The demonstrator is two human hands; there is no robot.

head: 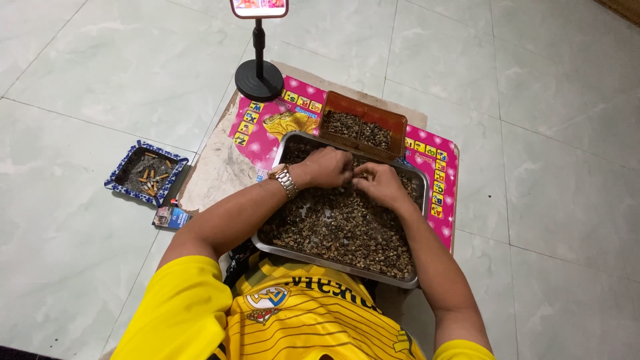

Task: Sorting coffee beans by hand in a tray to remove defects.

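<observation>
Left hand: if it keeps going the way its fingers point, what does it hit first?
Probably the right hand: the left hand points across the metal tray towards it, fingertips nearly touching above the small brown pieces.

Both hands, left hand (328, 167) and right hand (381, 184), curl fingers together, knuckles up.

hands (353, 175) in bean tray (270, 241), ashtray (113, 185)

A blue-patterned square ashtray (145, 173) full of cigarette butts sits on the pale tiled floor (533, 133), with a small packet (171, 217) just beside it. A black round-based phone stand (259, 75) stands at the edge of a pink printed mat (440, 173), which lies on cardboard (213, 167).
</observation>
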